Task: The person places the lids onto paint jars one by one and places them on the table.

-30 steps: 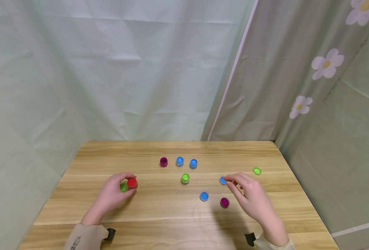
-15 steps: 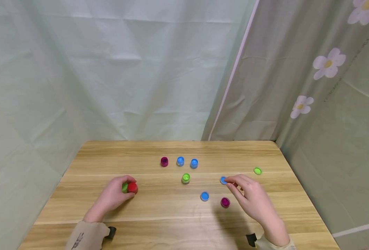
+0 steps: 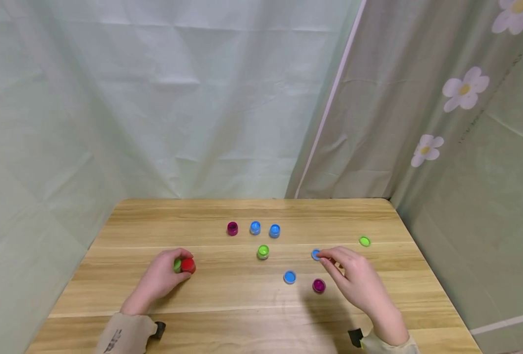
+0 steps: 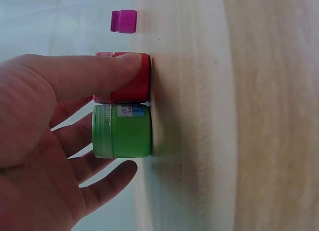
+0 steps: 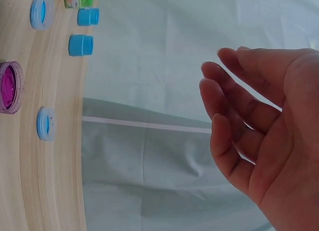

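While the left hand (image 3: 163, 274) is gripping the red jar (image 4: 139, 85) (a green jar (image 4: 128, 136) is standing just beside it), the right hand (image 3: 353, 278) is hovering, relaxed and empty, right of the red jar.

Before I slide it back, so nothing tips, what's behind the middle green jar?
Two blue jars and, farther left, a purple jar stand behind the green jar, which hides the table just behind it.

Smooth red plastic jar (image 4: 137, 87) in my left fingers (image 4: 112, 185), smooth green plastic jar (image 4: 128, 136), wood-grained tabletop (image 3: 226, 314), creased cloth curtain (image 3: 208, 98)
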Tool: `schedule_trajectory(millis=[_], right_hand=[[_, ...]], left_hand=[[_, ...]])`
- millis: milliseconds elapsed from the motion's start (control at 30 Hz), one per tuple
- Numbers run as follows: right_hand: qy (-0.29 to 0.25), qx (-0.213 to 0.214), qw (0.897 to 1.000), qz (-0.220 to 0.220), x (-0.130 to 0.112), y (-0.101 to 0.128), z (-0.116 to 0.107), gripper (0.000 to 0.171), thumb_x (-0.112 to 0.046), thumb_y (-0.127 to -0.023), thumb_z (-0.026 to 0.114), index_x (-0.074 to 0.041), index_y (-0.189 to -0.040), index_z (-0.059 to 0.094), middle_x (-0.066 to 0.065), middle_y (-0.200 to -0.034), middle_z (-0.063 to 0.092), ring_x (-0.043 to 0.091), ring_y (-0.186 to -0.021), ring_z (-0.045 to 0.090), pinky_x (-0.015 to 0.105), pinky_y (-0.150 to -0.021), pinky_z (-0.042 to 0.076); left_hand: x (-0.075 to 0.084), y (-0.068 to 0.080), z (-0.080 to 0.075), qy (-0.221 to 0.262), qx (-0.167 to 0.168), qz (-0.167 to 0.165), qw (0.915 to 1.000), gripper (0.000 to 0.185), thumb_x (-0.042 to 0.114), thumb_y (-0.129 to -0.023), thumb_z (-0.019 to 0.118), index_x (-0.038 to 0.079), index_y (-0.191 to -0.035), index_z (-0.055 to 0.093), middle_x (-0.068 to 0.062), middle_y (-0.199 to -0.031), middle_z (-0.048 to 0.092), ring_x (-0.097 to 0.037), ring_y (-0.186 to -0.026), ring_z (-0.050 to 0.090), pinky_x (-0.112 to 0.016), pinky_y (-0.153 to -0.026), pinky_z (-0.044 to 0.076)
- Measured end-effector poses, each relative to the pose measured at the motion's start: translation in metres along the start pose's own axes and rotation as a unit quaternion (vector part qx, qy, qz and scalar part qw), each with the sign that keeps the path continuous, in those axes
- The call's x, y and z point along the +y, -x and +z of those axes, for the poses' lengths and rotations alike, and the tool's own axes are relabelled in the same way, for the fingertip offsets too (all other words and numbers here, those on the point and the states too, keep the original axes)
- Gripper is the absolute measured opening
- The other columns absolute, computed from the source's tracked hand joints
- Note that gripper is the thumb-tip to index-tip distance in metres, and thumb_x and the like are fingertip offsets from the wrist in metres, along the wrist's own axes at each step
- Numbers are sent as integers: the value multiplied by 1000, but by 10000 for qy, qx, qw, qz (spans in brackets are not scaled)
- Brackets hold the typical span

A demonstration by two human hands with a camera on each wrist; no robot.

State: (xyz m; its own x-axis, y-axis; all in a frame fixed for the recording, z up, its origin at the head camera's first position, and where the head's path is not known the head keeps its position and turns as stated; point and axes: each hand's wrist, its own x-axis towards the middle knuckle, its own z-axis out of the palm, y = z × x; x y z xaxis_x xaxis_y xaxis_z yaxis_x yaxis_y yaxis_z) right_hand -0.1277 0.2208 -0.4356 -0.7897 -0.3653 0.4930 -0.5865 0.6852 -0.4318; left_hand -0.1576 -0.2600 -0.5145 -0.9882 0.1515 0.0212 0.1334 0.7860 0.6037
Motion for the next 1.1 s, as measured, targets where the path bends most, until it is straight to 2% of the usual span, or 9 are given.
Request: schedule_trajectory(millis=[200,300,433,533,600,667,767,933,1100], right_hand=[[15,-42,10000,43,2,0,0,15,-12,-102,75,-18,-114,81,-13,-103,74,-1,-74,54,22,-63,50],[21,-87,9999,107,5,0,-2,15,-11,-102,75,-18,-114,81,-13,-104,75,-1,-74,54,24,-63,52],[47,-154,9996,251,12,1,-6,16,-10,-102,74,-19,-114,80,-12,-104,75,-1,-75,56,27,-65,54],[124,-189,9992,331,19,0,-8,15,-10,-103,73,-16,-114,80,-10,-103,75,0,-77,57,29,-67,56],[172,-216,9989,387,24,-2,-11,14,-10,-104,72,-14,-115,80,-9,-103,75,0,-77,58,32,-68,58],[258,-251,9982,483,31,-2,-15,14,-11,-104,71,-14,-116,80,-8,-103,75,2,-80,60,34,-70,58],[414,-295,9965,659,41,-1,-20,15,-13,-105,70,-12,-116,80,-6,-105,76,5,-83,63,35,-71,59],[693,-437,9924,921,59,0,-28,18,-19,-108,68,-12,-119,79,1,-110,78,14,-90,70,40,-75,60],[737,-462,9908,1033,73,-1,-32,18,-19,-108,67,-12,-119,79,2,-111,78,17,-90,71,43,-75,60]], left_hand=[[5,1,-2,-43,247,25,9997,61,7,-82,92,1,-137,67,-24,-134,67,-47,-125,57,-67,-106,46],[12,2,-6,17,508,106,9986,67,10,-83,92,3,-143,63,-26,-143,60,-49,-133,50,-69,-108,42],[30,1,-8,237,1001,433,9937,66,11,-86,91,6,-145,62,-23,-147,58,-48,-138,46,-69,-111,38],[47,-1,-4,582,1457,650,9855,62,10,-87,90,7,-143,64,-18,-144,62,-42,-133,53,-61,-104,45],[57,-3,1,957,1593,649,9804,57,10,-90,88,8,-142,66,-14,-139,66,-37,-128,57,-52,-97,49],[67,-6,11,1321,1470,517,9789,53,11,-91,87,10,-141,67,-10,-133,70,-32,-122,60,-45,-89,52],[80,-13,29,1770,907,202,9798,52,12,-93,85,10,-142,66,-9,-129,72,-30,-120,62,-44,-91,53],[98,-32,63,1869,70,-181,9822,56,12,-90,87,9,-142,66,-13,-128,69,-34,-118,62,-54,-102,52],[113,-53,88,1836,-223,-361,9821,59,16,-87,90,8,-140,67,-12,-125,67,-33,-113,60,-51,-99,52]])
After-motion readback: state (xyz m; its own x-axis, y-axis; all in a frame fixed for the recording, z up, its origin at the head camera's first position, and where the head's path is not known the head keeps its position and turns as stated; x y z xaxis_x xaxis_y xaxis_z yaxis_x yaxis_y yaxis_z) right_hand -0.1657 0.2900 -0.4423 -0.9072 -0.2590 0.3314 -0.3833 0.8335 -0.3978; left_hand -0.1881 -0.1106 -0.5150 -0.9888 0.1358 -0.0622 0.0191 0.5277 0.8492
